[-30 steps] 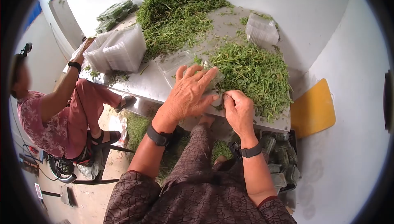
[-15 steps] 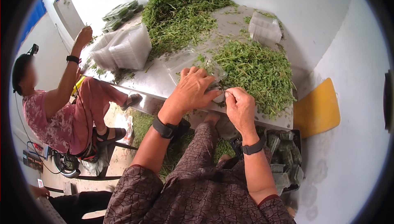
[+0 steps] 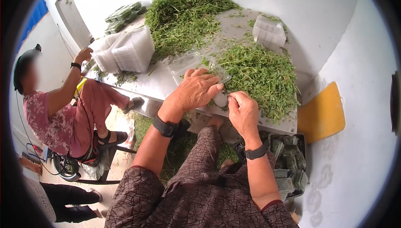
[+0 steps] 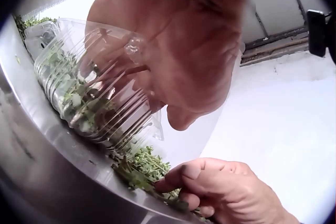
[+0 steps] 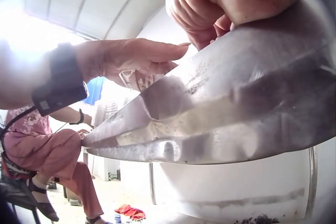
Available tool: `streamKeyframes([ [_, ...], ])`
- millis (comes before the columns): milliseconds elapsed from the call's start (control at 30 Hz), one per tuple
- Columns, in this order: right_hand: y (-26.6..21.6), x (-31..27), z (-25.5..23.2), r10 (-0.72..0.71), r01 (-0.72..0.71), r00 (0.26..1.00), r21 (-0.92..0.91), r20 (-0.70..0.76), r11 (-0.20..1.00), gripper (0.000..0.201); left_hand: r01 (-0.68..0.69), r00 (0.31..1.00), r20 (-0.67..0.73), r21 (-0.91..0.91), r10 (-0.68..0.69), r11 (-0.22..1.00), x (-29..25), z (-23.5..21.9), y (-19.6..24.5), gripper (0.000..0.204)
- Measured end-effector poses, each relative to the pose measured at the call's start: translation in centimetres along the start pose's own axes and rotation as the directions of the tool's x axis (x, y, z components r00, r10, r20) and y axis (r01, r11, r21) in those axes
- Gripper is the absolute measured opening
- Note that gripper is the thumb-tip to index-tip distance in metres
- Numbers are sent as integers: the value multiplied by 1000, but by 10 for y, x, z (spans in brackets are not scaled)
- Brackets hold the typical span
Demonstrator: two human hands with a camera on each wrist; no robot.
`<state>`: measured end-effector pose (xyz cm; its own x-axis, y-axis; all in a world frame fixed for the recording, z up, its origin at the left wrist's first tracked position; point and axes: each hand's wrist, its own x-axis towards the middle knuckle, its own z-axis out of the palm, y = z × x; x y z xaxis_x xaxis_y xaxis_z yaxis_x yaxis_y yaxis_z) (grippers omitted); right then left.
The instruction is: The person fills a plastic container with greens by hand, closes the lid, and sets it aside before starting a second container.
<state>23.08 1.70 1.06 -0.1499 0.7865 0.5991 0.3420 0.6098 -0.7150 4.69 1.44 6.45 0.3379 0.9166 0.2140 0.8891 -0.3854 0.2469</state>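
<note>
In the head view my left hand lies over an open clear plastic box at the table's near edge. Through the box's clear ribbed wall in the left wrist view, its fingers reach down onto leafy green sprigs. Just right of the box, my right hand has thumb and forefinger pinched together at a bit of greens lying by the table edge. A broad heap of loose green sprigs spreads beyond that hand.
A larger heap of greens sits at the back. Stacks of clear boxes stand left and another stack back right. Filled packs lie far left. A crate of packs stands below right. Another person sits at the left.
My left hand's thumb has lifted away from the right hand. The right hand stays nearly in place. The seated person's hand rose, then lowered; another person's legs show at lower left.
</note>
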Motion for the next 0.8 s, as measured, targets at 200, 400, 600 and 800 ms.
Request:
streamKeyframes([
  [200,3,-1,1,-35,35,999,-3,-17,999,7,6,984,-178,-41,-14,999,-3,-10,0,56],
  [400,0,-2,-1,18,-19,999,27,28,999,8,45,817,-563,-153,-125,987,-40,-30,-5,48],
  [600,1,-2,0,12,-13,1000,21,28,1000,8,105,856,-484,-186,-184,977,-71,1,-4,39],
  [800,2,-3,1,15,-15,999,-14,36,1000,9,4,900,-428,-167,-76,986,-64,-5,-9,23],
])
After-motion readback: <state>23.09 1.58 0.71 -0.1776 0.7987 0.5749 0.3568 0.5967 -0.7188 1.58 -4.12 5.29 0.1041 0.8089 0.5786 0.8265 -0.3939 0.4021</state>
